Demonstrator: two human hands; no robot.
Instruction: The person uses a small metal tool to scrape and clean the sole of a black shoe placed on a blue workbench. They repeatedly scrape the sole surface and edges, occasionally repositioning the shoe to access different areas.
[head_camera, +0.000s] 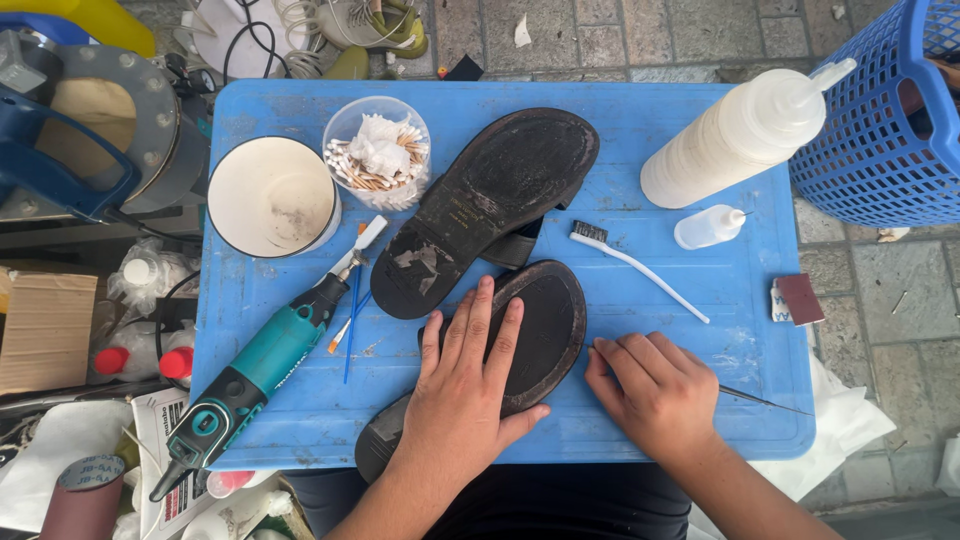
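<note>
The left hand (470, 385) lies flat, fingers spread, pressing down on the nearer dark worn shoe sole (540, 335), which rests sole-up at the front of the blue plastic table (700, 120). It grasps nothing; the palm simply pins the sole. The right hand (655, 395), just beside that sole's edge, has its fingers pinched together on a thin metal pick (765, 400), whose pointed end sticks out past the wrist toward the table's right corner.

A second dark shoe sole (490, 205), scuffed and peeling near the heel, lies diagonally behind the first, the two overlapping slightly. Right of it rests a white toothbrush with dark bristles (640, 270).

Containers: a clear plastic cup (378, 152) holds cotton swabs and crumpled white wadding; beside it stands a white round bowl (272, 197), stained inside (what the residue is, I cannot tell). A large white squeeze bottle (745, 135) lies on its side at the right, with a small clear dropper bottle (708, 227) near it. A blue plastic mesh basket (880, 120) stands off the table's right corner; its contents are mostly hidden.

A teal and black rotary tool (255, 375) lies along the left edge, near a small brush with an orange tip (352, 290).
</note>
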